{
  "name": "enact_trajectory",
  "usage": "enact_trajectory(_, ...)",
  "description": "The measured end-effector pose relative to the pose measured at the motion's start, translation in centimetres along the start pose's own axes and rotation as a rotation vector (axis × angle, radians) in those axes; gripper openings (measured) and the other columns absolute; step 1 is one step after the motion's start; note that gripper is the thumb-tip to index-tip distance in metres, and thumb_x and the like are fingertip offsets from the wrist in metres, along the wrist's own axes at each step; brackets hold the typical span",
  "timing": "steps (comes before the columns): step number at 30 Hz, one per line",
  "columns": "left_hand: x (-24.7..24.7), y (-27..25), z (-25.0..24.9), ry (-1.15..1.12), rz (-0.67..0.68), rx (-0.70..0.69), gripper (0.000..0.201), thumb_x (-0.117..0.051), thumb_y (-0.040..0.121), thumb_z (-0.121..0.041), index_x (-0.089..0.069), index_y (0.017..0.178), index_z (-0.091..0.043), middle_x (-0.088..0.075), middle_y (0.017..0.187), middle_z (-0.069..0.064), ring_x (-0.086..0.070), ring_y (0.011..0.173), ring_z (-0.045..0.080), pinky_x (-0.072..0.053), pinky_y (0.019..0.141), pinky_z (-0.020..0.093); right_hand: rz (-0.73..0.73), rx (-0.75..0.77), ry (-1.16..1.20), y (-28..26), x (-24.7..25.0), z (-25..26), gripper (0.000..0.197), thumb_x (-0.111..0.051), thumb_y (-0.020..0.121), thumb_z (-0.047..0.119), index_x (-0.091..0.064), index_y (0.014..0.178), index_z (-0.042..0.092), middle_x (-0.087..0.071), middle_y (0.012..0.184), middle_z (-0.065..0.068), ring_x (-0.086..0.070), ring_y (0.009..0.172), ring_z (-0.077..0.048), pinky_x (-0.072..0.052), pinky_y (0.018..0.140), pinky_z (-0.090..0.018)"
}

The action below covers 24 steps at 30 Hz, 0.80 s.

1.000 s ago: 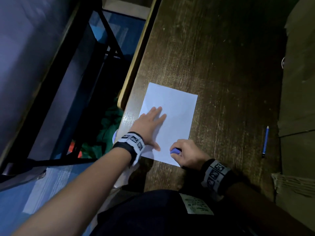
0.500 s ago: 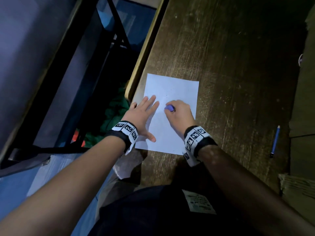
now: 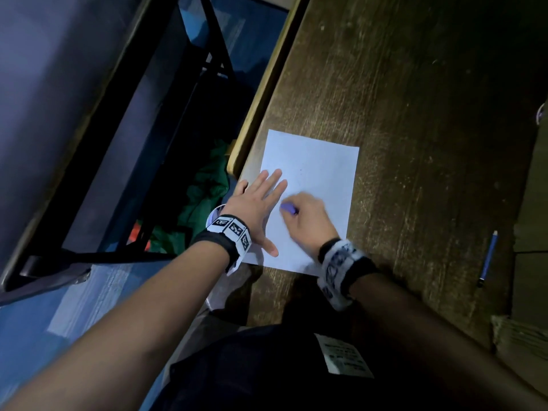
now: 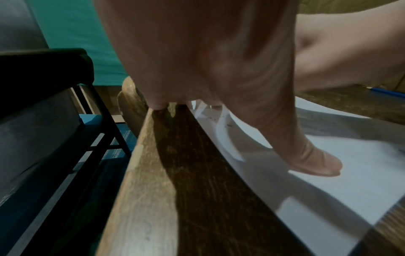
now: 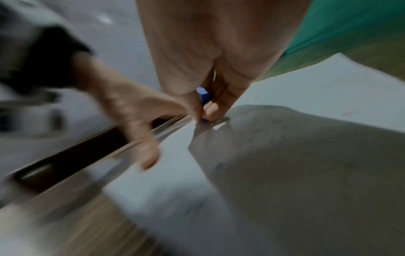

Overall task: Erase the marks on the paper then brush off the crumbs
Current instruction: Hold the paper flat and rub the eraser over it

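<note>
A white sheet of paper point(image 3: 320, 176) lies on the dark wooden table point(image 3: 415, 114) near its left edge. My left hand point(image 3: 258, 203) lies flat on the sheet's left side with fingers straight, pressing it down. My right hand point(image 3: 308, 215) pinches a small blue eraser point(image 3: 288, 208) with its tip on the middle of the paper; the hand is motion-blurred. In the right wrist view the eraser point(image 5: 202, 97) stands upright between thumb and fingers, touching the paper point(image 5: 306, 155). In the left wrist view a few small dark specks point(image 4: 228, 125) lie on the paper point(image 4: 350, 173) under my palm.
A blue pencil point(image 3: 487, 258) lies on the table to the right of the paper. The table's rounded left edge point(image 3: 258, 108) runs just beside my left hand. A dark metal frame point(image 3: 148, 143) and green cloth point(image 3: 204, 197) lie below on the left.
My right hand carried the eraser from the sheet's near edge up to its middle, close to my left fingers, and now blurs as it rubs. My left hand stays pressed flat.
</note>
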<state>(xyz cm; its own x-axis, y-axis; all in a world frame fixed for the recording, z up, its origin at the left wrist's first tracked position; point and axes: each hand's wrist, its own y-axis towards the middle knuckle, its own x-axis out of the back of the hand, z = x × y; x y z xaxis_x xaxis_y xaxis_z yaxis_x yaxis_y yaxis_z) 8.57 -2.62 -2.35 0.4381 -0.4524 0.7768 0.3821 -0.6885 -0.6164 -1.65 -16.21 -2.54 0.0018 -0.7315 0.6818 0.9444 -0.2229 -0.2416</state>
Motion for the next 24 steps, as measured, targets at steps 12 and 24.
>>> enact_trajectory(12, -0.3, 0.2, 0.3, -0.011, -0.003, -0.014, 0.165, -0.072, 0.045, -0.092, 0.024, 0.159, -0.022, 0.036, 0.163, 0.0, 0.025, 0.154, 0.023, -0.001, 0.125, 0.054, 0.055, -0.016, 0.016, -1.1, -1.1, 0.6, 0.011, -0.059, 0.092, 0.017, -0.063, 0.082, 0.015, -0.06, 0.086, -0.005, -0.056, 0.079, -0.022, -0.047, 0.078, -0.034)
enact_trajectory(24, -0.1, -0.2, 0.3, 0.01, -0.008, -0.051, 0.161, -0.072, 0.048, -0.092, 0.023, 0.159, -0.024, 0.035, 0.164, -0.002, 0.026, 0.153, 0.023, 0.0, 0.125, 0.057, -0.236, -0.141, 0.012, 0.8, 1.5, -2.1, 0.008, -0.065, 0.088, 0.015, -0.073, 0.089, 0.017, -0.067, 0.091, -0.001, -0.062, 0.085, -0.015, -0.046, 0.08, -0.018)
